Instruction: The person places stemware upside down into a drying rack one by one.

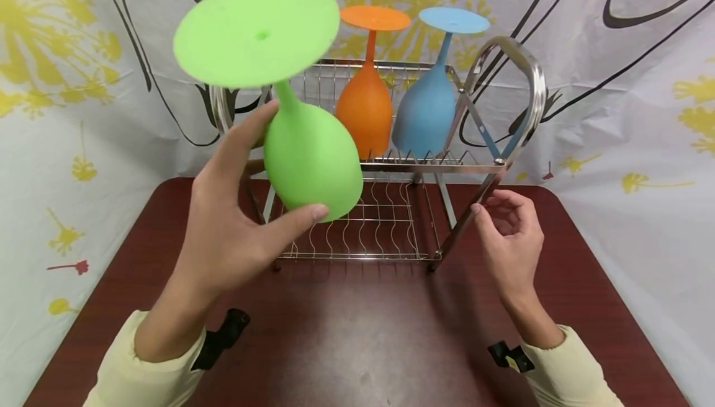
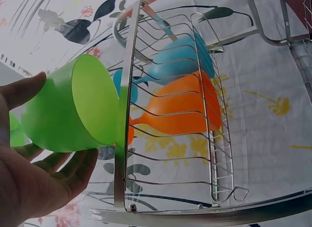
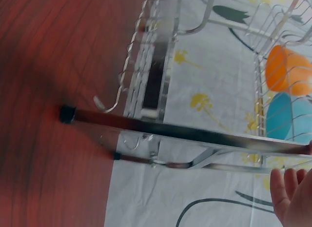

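Note:
My left hand point(image 1: 229, 221) grips a light green plastic wine glass point(image 1: 313, 159), held upside down and tilted in front of the rack's left side. The thumb presses the bowl near its rim and the fingers reach behind it. In the left wrist view the green glass's open mouth point(image 2: 95, 100) faces the rack's upper tier, close to its front bar. An orange wine glass point(image 1: 364, 109) and a blue wine glass point(image 1: 426, 112) stand inverted on that tier. My right hand point(image 1: 514, 239) pinches the right front leg of the metal dish rack point(image 1: 469, 218) between thumb and fingers.
The rack's lower tier point(image 1: 363, 227) has wavy wire bars. Its curved chrome handle point(image 1: 536, 84) rises at the right. A dark red table point(image 1: 357, 332) lies under it, and a patterned white sheet point(image 1: 631, 115) hangs behind and at the sides.

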Demonstrator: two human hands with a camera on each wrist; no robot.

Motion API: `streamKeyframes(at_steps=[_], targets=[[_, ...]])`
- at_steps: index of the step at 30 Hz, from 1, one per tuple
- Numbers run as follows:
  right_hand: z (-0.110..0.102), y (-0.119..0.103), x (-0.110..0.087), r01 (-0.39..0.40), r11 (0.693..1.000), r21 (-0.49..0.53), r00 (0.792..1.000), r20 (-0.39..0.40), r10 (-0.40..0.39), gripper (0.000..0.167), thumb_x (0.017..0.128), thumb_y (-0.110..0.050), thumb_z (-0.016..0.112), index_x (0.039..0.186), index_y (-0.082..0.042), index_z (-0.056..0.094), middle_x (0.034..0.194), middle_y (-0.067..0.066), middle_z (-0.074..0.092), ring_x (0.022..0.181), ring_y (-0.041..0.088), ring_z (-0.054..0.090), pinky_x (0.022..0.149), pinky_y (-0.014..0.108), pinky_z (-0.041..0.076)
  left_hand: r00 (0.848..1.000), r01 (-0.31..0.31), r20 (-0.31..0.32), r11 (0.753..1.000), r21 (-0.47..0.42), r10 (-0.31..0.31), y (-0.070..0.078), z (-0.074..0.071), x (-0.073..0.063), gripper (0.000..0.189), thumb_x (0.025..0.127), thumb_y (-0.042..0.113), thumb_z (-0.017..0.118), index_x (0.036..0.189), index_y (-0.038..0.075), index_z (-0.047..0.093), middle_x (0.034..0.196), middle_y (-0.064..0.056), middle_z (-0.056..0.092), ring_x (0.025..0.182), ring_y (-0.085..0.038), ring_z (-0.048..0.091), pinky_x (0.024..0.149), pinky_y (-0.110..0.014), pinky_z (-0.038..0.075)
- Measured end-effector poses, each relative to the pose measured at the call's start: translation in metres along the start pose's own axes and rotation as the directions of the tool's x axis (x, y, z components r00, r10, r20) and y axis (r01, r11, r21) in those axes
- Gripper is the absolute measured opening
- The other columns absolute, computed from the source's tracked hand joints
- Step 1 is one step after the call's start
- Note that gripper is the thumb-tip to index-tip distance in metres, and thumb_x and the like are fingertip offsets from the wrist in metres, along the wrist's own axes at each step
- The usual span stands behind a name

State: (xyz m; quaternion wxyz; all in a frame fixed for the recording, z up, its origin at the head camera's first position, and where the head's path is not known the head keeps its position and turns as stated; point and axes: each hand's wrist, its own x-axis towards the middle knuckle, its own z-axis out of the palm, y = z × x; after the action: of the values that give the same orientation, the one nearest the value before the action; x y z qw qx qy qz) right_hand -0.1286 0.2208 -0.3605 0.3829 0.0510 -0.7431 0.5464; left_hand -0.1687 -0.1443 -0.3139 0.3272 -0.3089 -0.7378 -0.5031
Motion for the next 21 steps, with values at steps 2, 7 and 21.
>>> streamKeyframes(at_steps=[2,7,21], targets=[[0.001,0.002,0.0,0.029,1.0,-0.01,0.999,0.026,-0.029,0.033,0.083,0.005,0.069,0.116,0.005,0.061,0.1,0.0,0.065,0.084,0.009,0.065,0.067,0.012,0.053,1.0,-0.023,0.01,0.999,0.031,0.023,0.068,-0.002,0.019,0.103,0.056,0.012,0.093,0.146,0.017,0.044,0.141,0.0,0.051,0.115,-0.024,0.056,0.081,-0.036,0.057],[0.004,0.005,0.001,0.091,0.996,0.013,0.991,0.096,-0.092,0.032,0.087,0.005,0.066,0.118,0.003,0.063,0.101,-0.002,0.071,0.088,0.009,0.068,0.075,0.015,0.055,0.997,-0.074,0.028,0.993,0.096,0.071,0.068,-0.008,0.028,0.1,0.061,0.016,0.091,0.147,0.024,0.041,0.141,0.005,0.051,0.116,-0.019,0.055,0.079,-0.035,0.058],[0.007,0.007,0.006,0.088,0.996,0.034,0.98,0.176,-0.093,0.029,0.089,0.007,0.063,0.118,0.01,0.057,0.097,0.023,0.065,0.089,0.01,0.066,0.077,0.016,0.053,0.999,0.032,-0.011,0.972,0.231,-0.03,0.098,-0.005,0.052,0.085,0.07,0.018,0.085,0.144,0.009,0.045,0.138,-0.007,0.053,0.119,-0.017,0.052,0.087,-0.035,0.056]])
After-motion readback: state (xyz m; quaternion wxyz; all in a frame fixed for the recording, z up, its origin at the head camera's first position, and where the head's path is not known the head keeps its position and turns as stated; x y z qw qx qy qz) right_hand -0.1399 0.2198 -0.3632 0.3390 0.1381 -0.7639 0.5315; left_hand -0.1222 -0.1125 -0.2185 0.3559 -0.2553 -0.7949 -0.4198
